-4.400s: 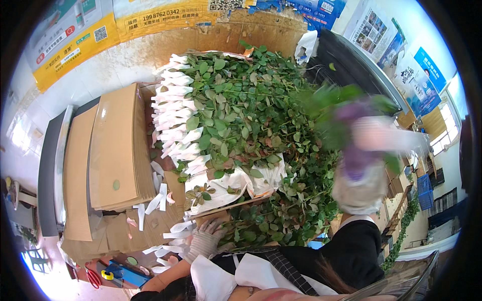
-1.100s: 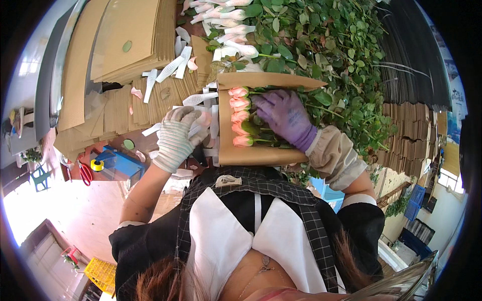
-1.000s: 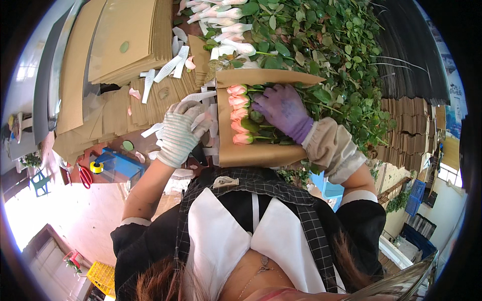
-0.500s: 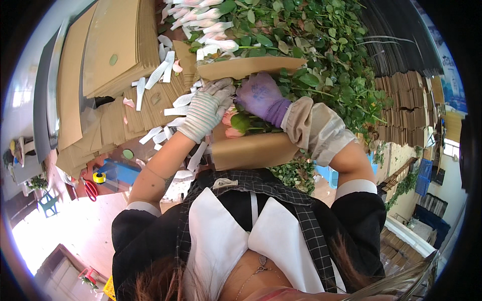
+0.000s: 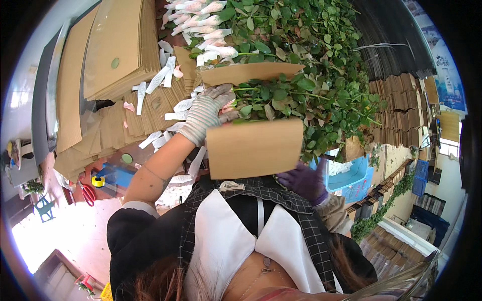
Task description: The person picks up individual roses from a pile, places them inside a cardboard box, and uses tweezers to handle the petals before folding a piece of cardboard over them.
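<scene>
My left hand [image 5: 211, 106], in a pale striped glove, lies with fingers stretched and thumb apart over the pink rose heads at the left end of a bundle. The leafy rose stems [image 5: 273, 98] run rightward between two raised flaps of brown cardboard. The far flap [image 5: 251, 73] stands behind them, and the near flap [image 5: 255, 150] tilts toward me. My right hand [image 5: 307, 181], in a purple glove, is at the near flap's lower right corner. Its fingers are spread, with the tips close to the edge; whether they touch it I cannot tell.
Roses in white net sleeves [image 5: 210, 22] lie at the far side, with a broad heap of leafy stems [image 5: 321, 40] to their right. Cardboard stacks [image 5: 113, 47] stand left, near loose white sleeves [image 5: 159, 78]. Red scissors [image 5: 87, 194] and a light blue bin [image 5: 349, 173] are closer.
My right hand has left the stems and come down toward me, to the near flap's lower corner. The near flap shows more of its face. My left hand stays at the rose heads.
</scene>
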Demonstrator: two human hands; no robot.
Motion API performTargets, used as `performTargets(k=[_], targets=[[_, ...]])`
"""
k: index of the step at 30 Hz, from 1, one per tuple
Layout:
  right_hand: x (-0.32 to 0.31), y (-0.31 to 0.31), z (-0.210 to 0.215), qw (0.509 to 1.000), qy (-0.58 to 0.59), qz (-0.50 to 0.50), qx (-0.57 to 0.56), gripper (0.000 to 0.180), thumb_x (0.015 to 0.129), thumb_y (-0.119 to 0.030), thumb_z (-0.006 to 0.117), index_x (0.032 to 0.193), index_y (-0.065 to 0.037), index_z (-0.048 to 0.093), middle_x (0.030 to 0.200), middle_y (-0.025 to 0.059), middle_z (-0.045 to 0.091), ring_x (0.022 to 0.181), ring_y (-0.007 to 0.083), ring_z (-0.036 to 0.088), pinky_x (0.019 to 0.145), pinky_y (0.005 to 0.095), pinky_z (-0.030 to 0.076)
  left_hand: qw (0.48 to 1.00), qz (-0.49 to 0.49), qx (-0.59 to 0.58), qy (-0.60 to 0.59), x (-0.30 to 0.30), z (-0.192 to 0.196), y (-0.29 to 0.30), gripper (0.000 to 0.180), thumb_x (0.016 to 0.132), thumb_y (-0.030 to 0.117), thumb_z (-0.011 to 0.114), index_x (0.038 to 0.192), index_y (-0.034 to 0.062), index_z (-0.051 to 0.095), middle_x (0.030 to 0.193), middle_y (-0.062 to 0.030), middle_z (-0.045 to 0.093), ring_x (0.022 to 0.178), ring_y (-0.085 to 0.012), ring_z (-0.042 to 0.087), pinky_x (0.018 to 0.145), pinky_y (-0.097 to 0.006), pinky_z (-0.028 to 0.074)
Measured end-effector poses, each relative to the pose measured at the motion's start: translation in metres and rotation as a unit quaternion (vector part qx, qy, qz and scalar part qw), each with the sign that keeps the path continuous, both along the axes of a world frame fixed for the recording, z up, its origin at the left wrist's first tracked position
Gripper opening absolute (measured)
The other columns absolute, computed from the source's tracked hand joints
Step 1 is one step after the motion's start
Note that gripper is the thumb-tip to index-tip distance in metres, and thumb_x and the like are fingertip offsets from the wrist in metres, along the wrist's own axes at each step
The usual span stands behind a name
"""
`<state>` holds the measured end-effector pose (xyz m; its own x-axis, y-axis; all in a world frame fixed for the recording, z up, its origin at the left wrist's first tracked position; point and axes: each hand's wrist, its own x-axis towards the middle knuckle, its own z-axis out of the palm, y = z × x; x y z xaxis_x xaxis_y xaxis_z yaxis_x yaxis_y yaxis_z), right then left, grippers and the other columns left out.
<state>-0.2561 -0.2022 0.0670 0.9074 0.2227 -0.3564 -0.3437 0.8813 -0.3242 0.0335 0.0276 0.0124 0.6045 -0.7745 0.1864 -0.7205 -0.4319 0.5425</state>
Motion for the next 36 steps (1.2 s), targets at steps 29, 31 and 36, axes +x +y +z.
performTargets(k=[29,31,36], targets=[[0.221,0.042,0.03,0.247,-0.359,0.307,-0.846,0.087,0.068,-0.057,0.071,0.135,-0.007,0.045,0.145,0.0226,0.03,0.132,0.0407,0.03,0.105,0.0531,0.028,0.782,0.569,0.217,-0.132,0.024,-0.029,0.241,0.068,0.076,0.041,0.069,0.13,0.005,0.047,0.138,-0.0202,0.043,0.131,-0.041,0.035,0.103,-0.054,0.032],[0.224,0.049,0.03,0.255,-0.372,0.296,-0.842,0.085,0.067,-0.056,0.072,0.133,-0.007,0.046,0.144,0.022,0.031,0.132,0.0414,0.03,0.105,0.0533,0.028,0.758,0.585,0.266,-0.115,0.038,-0.032,0.273,0.063,0.077,0.041,0.067,0.126,0.004,0.05,0.139,-0.0203,0.043,0.129,-0.0407,0.037,0.102,-0.055,0.032],[0.216,0.023,-0.005,0.235,-0.431,0.218,-0.844,0.089,0.066,-0.056,0.074,0.132,-0.005,0.043,0.143,0.0287,0.03,0.13,0.0482,0.031,0.105,0.0574,0.028,0.719,0.561,0.39,-0.128,0.104,0.0,0.319,0.067,0.084,0.048,0.056,0.139,0.0116,0.043,0.144,-0.0124,0.041,0.134,-0.0276,0.037,0.11,-0.043,0.03]])
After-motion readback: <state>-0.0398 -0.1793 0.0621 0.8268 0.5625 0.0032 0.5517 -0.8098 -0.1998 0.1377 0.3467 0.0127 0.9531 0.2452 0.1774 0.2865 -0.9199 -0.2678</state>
